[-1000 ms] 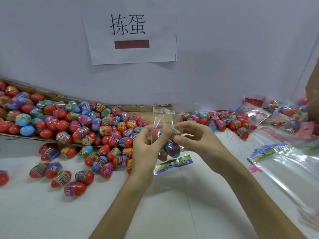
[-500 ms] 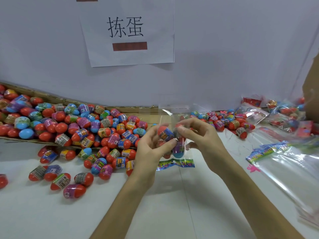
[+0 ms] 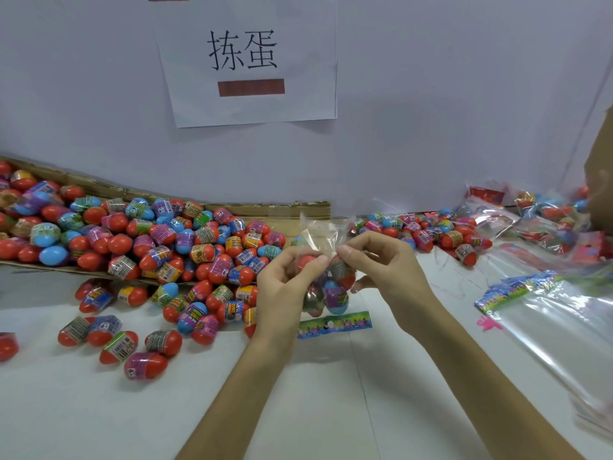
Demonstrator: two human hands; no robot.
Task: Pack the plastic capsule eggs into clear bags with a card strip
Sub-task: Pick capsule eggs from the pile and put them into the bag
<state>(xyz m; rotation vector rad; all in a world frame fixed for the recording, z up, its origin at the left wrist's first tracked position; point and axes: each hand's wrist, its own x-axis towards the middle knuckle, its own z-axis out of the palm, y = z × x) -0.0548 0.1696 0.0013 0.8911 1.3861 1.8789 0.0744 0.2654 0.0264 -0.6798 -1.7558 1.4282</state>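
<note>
Nearest, over the white tabletop (image 3: 99, 410), two bare forearms reaching in. Just beyond, left hand (image 3: 285, 277) curled round one side of a small clear plastic bag (image 3: 320, 234), thumb pressing a red capsule egg (image 3: 306, 262) at its mouth, whether inside the film or not hard to tell; right hand (image 3: 384, 270) pinching the opposite edge between thumb and forefinger. Lower in the bag, several coloured plastic capsule eggs (image 3: 335, 297), hanging close above the table. Directly underneath, lying flat, a rainbow-printed card strip (image 3: 335, 323), not yet packed. Judged mid-fill. Likely troubles: slack film folding over the mouth and jamming the egg; a loosened pinch letting the loaded bag sag and spill; sealing up without the strip. Further left, a heap of loose red, blue and purple eggs (image 3: 185, 247) spilling from a flat brown cardboard tray (image 3: 265, 207), easily set rolling by a stray elbow. Right, a stack of empty clear bags (image 3: 564, 327); behind, filled packs (image 3: 537, 217). Farthest, a white paper sign (image 3: 245, 61) on the wall.
</note>
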